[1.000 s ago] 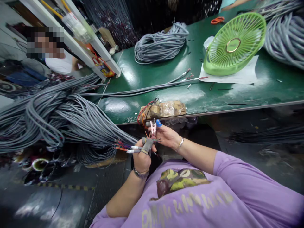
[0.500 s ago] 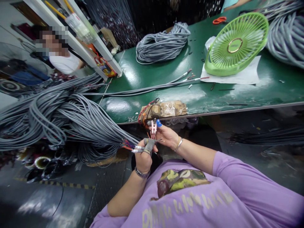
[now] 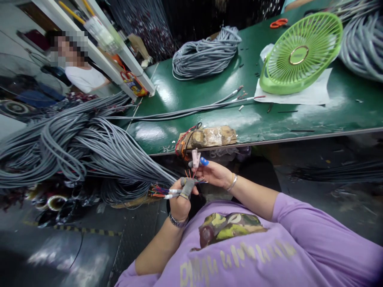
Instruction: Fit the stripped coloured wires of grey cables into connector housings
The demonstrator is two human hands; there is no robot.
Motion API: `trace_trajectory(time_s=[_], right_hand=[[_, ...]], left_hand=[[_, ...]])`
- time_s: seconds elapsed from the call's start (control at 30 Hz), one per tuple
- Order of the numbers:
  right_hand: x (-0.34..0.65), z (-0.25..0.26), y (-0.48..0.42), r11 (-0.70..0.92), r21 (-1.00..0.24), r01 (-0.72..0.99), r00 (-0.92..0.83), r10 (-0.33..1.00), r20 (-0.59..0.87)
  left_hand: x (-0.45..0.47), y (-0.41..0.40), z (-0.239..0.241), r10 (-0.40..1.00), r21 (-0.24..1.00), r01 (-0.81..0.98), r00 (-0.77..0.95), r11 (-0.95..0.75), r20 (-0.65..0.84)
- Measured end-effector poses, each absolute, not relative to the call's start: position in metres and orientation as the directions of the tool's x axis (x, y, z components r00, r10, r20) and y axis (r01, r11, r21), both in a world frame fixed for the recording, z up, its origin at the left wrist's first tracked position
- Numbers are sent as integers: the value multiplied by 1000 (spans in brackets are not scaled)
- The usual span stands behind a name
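Green desk [image 3: 263, 122], wooden block [image 3: 220, 136] on near edge. Just this side of block: left hand [image 3: 180, 204] clutching white-sleeved cable ends [image 3: 171, 196], right hand [image 3: 217, 174] pinching pink clip [image 3: 196, 158] beside coloured wires [image 3: 189, 173]. Looks like clip-to-wire step; next move likely calls for steady grip, fine aim.

Head view, facing forward and down.

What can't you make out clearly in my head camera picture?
Head view:
Gripped stretch of the cables: covered by the left hand.
Whether the pink clip at the right hand bites a wire: too small.
Rest of the far-right coil: cut off by the edge.
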State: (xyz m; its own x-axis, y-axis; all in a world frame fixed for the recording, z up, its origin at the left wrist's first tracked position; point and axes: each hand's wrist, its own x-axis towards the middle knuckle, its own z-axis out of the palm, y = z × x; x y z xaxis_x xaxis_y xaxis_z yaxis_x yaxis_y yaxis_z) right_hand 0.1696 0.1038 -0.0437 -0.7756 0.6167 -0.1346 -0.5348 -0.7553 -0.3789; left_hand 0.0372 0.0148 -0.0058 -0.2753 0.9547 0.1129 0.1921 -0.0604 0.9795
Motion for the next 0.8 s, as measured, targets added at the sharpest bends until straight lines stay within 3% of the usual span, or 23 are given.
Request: trace_trajectory(time_s=[0.27, 0.43, 0.63, 0.8], right_hand=[[189, -38, 102, -647, -706, -288, -800, 568, -194], [186, -20, 105, -479, -850, -218, -762, 627, -158], [181, -11, 97, -240, -950, -201, -768, 640, 0], [192, -10, 93, -69, -973, -220, -662, 743, 97]], left_hand=[[29, 9, -7, 982, 945, 317, -138, -80, 129], [26, 10, 2, 997, 898, 437, -28, -46, 65], [15, 18, 4, 973, 818, 572, 219, -67, -73], [16, 19, 4, 989, 871, 491, 138, -27, -47]])
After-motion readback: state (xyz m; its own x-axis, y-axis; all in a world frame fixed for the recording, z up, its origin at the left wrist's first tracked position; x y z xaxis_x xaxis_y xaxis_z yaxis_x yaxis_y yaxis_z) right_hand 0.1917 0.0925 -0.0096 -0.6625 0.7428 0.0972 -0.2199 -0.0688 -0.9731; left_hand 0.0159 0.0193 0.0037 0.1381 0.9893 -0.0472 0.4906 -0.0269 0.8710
